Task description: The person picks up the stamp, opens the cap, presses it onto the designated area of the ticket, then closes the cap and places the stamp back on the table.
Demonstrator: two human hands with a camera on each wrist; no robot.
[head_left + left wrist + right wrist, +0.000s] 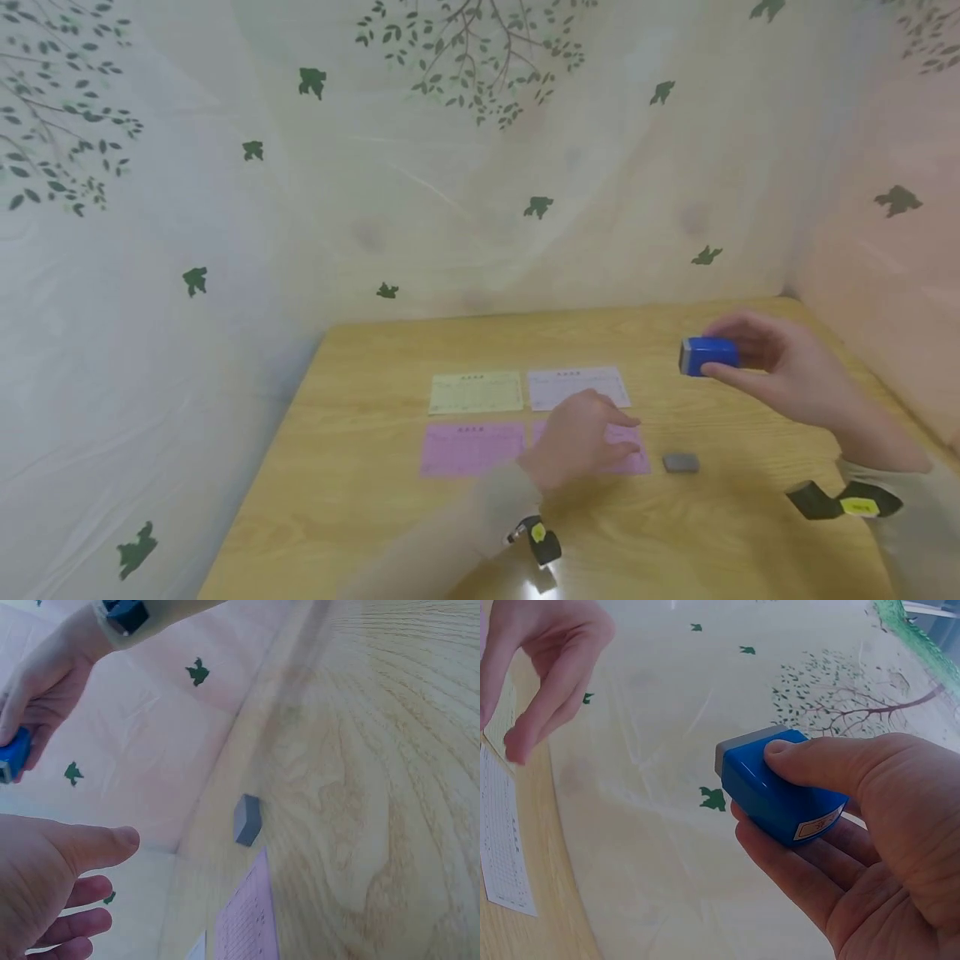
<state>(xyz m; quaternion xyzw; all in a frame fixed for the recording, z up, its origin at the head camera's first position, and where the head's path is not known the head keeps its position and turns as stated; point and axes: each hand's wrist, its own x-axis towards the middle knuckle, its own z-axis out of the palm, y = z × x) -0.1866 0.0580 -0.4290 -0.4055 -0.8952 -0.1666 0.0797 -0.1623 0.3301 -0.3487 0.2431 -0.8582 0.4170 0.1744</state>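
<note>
My right hand [798,371] holds a blue stamp [711,357] above the right side of the table, thumb on one side and fingers on the other. In the right wrist view the stamp [772,791] shows its light grey stamping end facing away from the palm and a small label at the other end. Over the right-hand pink slip [633,462] hovers my left hand [577,437], its fingers loosely spread and holding nothing; it partly hides that slip. A grey cap [681,463] lies on the wood just right of the slip.
A yellow slip [476,393], a white slip [551,387] and another pink slip [468,450] lie with the first in two rows on the wooden table [360,475]. A leaf-patterned curtain [465,250] hangs behind and along both sides.
</note>
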